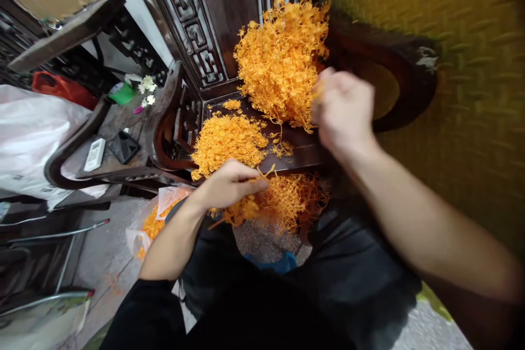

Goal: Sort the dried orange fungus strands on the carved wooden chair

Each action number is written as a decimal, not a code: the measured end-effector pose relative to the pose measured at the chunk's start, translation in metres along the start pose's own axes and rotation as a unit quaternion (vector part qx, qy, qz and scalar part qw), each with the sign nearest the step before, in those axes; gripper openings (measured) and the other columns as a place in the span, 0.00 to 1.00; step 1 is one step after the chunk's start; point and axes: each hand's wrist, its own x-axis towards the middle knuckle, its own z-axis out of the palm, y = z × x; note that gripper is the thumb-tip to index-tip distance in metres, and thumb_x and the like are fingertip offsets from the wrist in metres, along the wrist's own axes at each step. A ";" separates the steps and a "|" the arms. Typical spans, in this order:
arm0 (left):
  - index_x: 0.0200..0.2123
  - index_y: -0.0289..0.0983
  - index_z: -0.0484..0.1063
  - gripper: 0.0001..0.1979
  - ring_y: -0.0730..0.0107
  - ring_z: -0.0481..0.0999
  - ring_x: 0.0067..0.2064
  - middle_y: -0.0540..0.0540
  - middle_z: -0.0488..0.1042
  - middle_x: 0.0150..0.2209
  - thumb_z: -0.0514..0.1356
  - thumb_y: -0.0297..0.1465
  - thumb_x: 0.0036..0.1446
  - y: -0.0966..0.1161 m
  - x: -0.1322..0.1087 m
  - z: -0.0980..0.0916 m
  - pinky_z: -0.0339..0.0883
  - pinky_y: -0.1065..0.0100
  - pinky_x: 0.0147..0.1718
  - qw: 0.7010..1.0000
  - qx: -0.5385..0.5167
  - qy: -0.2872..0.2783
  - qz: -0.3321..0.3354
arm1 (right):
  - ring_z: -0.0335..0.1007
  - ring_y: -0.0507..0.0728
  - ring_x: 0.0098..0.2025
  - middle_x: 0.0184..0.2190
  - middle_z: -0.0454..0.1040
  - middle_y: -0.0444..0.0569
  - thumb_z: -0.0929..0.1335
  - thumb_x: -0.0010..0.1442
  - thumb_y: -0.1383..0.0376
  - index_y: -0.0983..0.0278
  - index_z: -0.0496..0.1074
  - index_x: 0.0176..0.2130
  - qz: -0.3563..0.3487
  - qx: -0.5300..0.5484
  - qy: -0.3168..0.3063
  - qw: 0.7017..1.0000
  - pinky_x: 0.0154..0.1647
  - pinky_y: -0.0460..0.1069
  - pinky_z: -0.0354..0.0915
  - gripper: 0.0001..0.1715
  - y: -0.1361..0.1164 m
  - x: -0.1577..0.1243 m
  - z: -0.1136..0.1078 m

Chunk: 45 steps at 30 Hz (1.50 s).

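Observation:
Pinched between the thumb and fingers of my left hand [229, 185] is a thin orange plastic sprig [269, 170], its tip poking out. My right hand [346, 106], slightly blurred, is closed at the right side of a tall heap of orange branched plastic flower sprigs [283, 60]. A bit of orange shows by its fingers, but what they hold is unclear. Left of the tall heap lies a lower pile of small orange flower pieces [228, 142] on the dark wooden bench [301, 156]. Below the bench edge, between my knees, sits a tangle of orange stems [293, 199].
A carved wooden backrest [229, 16] rises behind the heaps, with a curved armrest [414, 76] on the right. Left, a side table [141, 134] carries a white box [95, 154] and a black object [123, 146]. A bag with orange pieces [153, 221] stands on the floor.

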 end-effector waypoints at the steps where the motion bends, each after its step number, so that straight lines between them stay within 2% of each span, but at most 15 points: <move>1: 0.25 0.38 0.80 0.20 0.71 0.70 0.25 0.48 0.74 0.22 0.63 0.42 0.66 -0.002 0.000 0.001 0.61 0.68 0.25 1.000 -0.019 0.008 -0.002 | 0.51 0.47 0.18 0.19 0.58 0.38 0.72 0.67 0.53 0.60 0.61 0.26 0.040 0.052 0.036 0.997 0.20 0.47 0.43 0.25 0.000 0.009 -0.006; 3: 0.30 0.38 0.83 0.18 0.67 0.78 0.31 0.44 0.81 0.29 0.63 0.44 0.66 -0.008 0.004 0.002 0.70 0.66 0.34 0.993 -0.096 0.073 -0.012 | 0.54 0.46 0.16 0.24 0.67 0.41 0.70 0.70 0.55 0.60 0.62 0.29 0.102 0.087 0.044 0.990 0.17 0.47 0.39 0.22 -0.001 0.017 -0.013; 5: 0.36 0.37 0.84 0.17 0.63 0.82 0.37 0.41 0.83 0.35 0.64 0.45 0.65 -0.014 0.010 0.003 0.75 0.60 0.43 0.964 -0.212 0.155 -0.023 | 0.59 0.45 0.17 0.31 0.76 0.48 0.70 0.70 0.58 0.62 0.66 0.30 0.136 0.079 -0.019 0.987 0.16 0.47 0.42 0.18 -0.003 0.010 -0.013; 9: 0.45 0.38 0.81 0.14 0.66 0.81 0.35 0.44 0.82 0.36 0.66 0.40 0.63 -0.021 0.023 0.001 0.74 0.63 0.40 0.890 -0.376 0.253 -0.046 | 0.56 0.44 0.17 0.29 0.76 0.48 0.74 0.65 0.60 0.65 0.73 0.31 0.164 0.103 -0.145 0.970 0.16 0.44 0.46 0.15 -0.008 -0.026 0.005; 11: 0.47 0.38 0.80 0.10 0.69 0.79 0.35 0.46 0.79 0.35 0.65 0.33 0.63 -0.020 0.028 0.000 0.72 0.66 0.38 0.870 -0.412 0.266 -0.057 | 0.55 0.44 0.17 0.25 0.70 0.43 0.77 0.62 0.58 0.64 0.77 0.36 0.186 0.134 -0.169 0.958 0.16 0.44 0.47 0.13 -0.009 -0.039 0.016; 14: 0.43 0.37 0.80 0.09 0.67 0.76 0.33 0.46 0.75 0.31 0.60 0.29 0.63 -0.015 0.032 0.000 0.71 0.65 0.35 0.855 -0.441 0.261 -0.081 | 0.56 0.45 0.18 0.24 0.66 0.40 0.79 0.58 0.52 0.63 0.79 0.41 0.220 0.156 -0.194 0.943 0.15 0.44 0.46 0.19 -0.008 -0.046 0.025; 18: 0.41 0.34 0.78 0.16 0.57 0.77 0.38 0.40 0.75 0.32 0.54 0.38 0.64 -0.009 0.037 0.001 0.73 0.57 0.37 0.837 -0.488 0.222 -0.110 | 0.55 0.46 0.16 0.21 0.67 0.43 0.77 0.57 0.43 0.64 0.77 0.33 0.243 0.137 -0.216 0.936 0.14 0.45 0.41 0.27 -0.001 -0.046 0.027; 21: 0.44 0.33 0.76 0.16 0.54 0.79 0.44 0.39 0.76 0.35 0.52 0.35 0.62 -0.007 0.043 0.005 0.74 0.55 0.43 0.818 -0.516 0.237 -0.094 | 0.54 0.47 0.15 0.16 0.67 0.43 0.73 0.60 0.40 0.63 0.75 0.30 0.217 0.072 -0.237 0.944 0.14 0.45 0.43 0.29 0.002 -0.050 0.028; 23: 0.43 0.35 0.76 0.14 0.55 0.78 0.47 0.39 0.78 0.37 0.53 0.31 0.61 -0.008 0.047 0.008 0.73 0.55 0.46 0.819 -0.504 0.263 -0.079 | 0.58 0.49 0.17 0.17 0.69 0.44 0.72 0.64 0.44 0.63 0.77 0.32 0.149 -0.004 -0.246 0.958 0.18 0.46 0.51 0.26 0.003 -0.055 0.030; 26: 0.38 0.37 0.77 0.10 0.61 0.77 0.50 0.41 0.79 0.43 0.55 0.25 0.60 -0.010 0.051 0.013 0.71 0.61 0.50 0.838 -0.458 0.290 -0.056 | 0.73 0.54 0.31 0.31 0.80 0.48 0.71 0.67 0.52 0.62 0.81 0.39 0.017 -0.112 -0.229 0.967 0.33 0.49 0.66 0.16 0.004 -0.060 0.033; 29: 0.38 0.40 0.79 0.09 0.67 0.77 0.43 0.45 0.79 0.44 0.61 0.23 0.58 -0.011 0.051 0.017 0.70 0.66 0.44 0.847 -0.451 0.277 -0.053 | 0.76 0.57 0.37 0.40 0.82 0.50 0.75 0.63 0.54 0.61 0.81 0.46 -0.034 -0.190 -0.221 0.956 0.41 0.52 0.67 0.17 0.005 -0.061 0.032; 33: 0.37 0.40 0.80 0.07 0.72 0.73 0.34 0.48 0.78 0.37 0.71 0.29 0.54 -0.012 0.047 0.017 0.66 0.69 0.34 0.845 -0.454 0.275 -0.065 | 0.71 0.55 0.30 0.33 0.81 0.47 0.77 0.60 0.55 0.62 0.81 0.41 -0.067 -0.216 -0.246 0.943 0.37 0.51 0.64 0.15 0.006 -0.056 0.026; 38: 0.35 0.37 0.80 0.15 0.74 0.74 0.38 0.49 0.78 0.37 0.77 0.39 0.50 -0.013 0.044 0.010 0.68 0.68 0.43 0.874 -0.364 0.321 -0.005 | 0.68 0.53 0.30 0.31 0.78 0.46 0.73 0.64 0.53 0.62 0.81 0.35 0.017 -0.095 -0.242 0.965 0.33 0.49 0.62 0.15 0.000 -0.047 0.017; 42: 0.33 0.37 0.80 0.15 0.73 0.74 0.36 0.50 0.79 0.33 0.76 0.41 0.51 -0.016 0.045 0.008 0.68 0.67 0.43 0.887 -0.309 0.343 0.015 | 0.52 0.49 0.21 0.19 0.64 0.40 0.75 0.61 0.52 0.62 0.79 0.33 0.100 -0.025 -0.215 0.971 0.23 0.47 0.50 0.16 -0.003 -0.051 0.018; 45: 0.32 0.36 0.81 0.13 0.73 0.74 0.35 0.51 0.77 0.31 0.75 0.39 0.53 -0.016 0.044 0.008 0.67 0.68 0.40 0.900 -0.290 0.325 0.019 | 0.47 0.47 0.19 0.16 0.59 0.38 0.76 0.60 0.55 0.63 0.77 0.31 0.140 0.015 -0.186 0.972 0.20 0.47 0.43 0.15 -0.001 -0.053 0.021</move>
